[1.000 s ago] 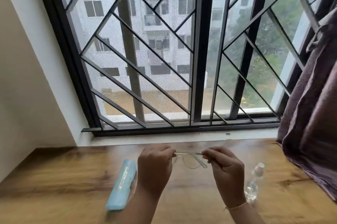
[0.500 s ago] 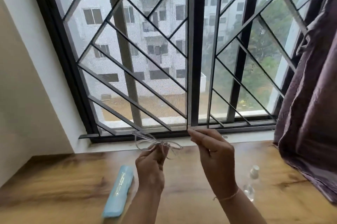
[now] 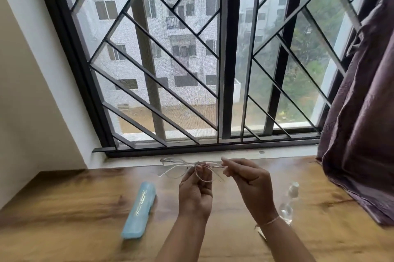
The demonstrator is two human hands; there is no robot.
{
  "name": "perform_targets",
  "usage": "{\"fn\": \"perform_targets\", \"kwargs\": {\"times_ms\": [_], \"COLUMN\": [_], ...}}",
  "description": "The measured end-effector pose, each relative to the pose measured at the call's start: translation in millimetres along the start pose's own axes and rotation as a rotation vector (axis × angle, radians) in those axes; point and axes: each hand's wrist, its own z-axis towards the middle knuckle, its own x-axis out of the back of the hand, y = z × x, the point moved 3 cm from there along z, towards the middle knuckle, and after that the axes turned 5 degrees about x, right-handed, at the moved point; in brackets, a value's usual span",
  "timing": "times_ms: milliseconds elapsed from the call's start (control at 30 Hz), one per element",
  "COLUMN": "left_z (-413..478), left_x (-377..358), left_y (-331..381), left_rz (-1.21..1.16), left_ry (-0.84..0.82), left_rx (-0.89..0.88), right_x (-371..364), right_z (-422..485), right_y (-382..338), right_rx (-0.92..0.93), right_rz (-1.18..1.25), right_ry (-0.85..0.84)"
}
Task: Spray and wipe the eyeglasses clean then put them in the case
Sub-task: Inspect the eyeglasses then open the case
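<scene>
Light blue oblong plastic case (image 3: 139, 210) lies closed on brown wooden table (image 3: 64, 208), left of hands. Left hand (image 3: 195, 192), fingers curled, pinches bridge of thin clear-framed eyeglasses (image 3: 177, 164), held in air above table, near windowsill. Right hand (image 3: 249, 183) pinches frame's right end between thumb and fingertips. Small clear spray bottle (image 3: 288, 202) on table beside right wrist. Purple curtain (image 3: 362, 112) far right.

a wide window (image 3: 229, 59) with a dark frame and a slanted metal grille (image 3: 147, 106) fills the far side and lets in flat daylight. outside are pale apartment blocks (image 3: 181, 27) and green trees (image 3: 309, 59). below runs a white sill (image 3: 287, 152). a cream wall (image 3: 32, 91) stands at left, a purple curtain (image 3: 362, 112) hangs at right, and a wooden table (image 3: 64, 208) lies in front.
</scene>
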Motion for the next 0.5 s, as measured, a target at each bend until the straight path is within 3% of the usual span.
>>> {"fn": "perform_targets", "kwargs": {"times_ms": [200, 500], "left_z": [-1.1, -0.7], "left_x": [4.8, 5.7], "left_y": [-4.9, -0.1], "left_rz": [-0.009, 0.178], "left_ry": [-0.002, -0.080], "left_rx": [0.028, -0.092], "right_x": [0.7, -1.1], "right_z": [-3.0, -12.8], "right_y": [6.5, 16.3], "right_rx": [0.029, -0.032], "right_rz": [0.020, 0.013], "right_ry": [0.003, 0.217]}}
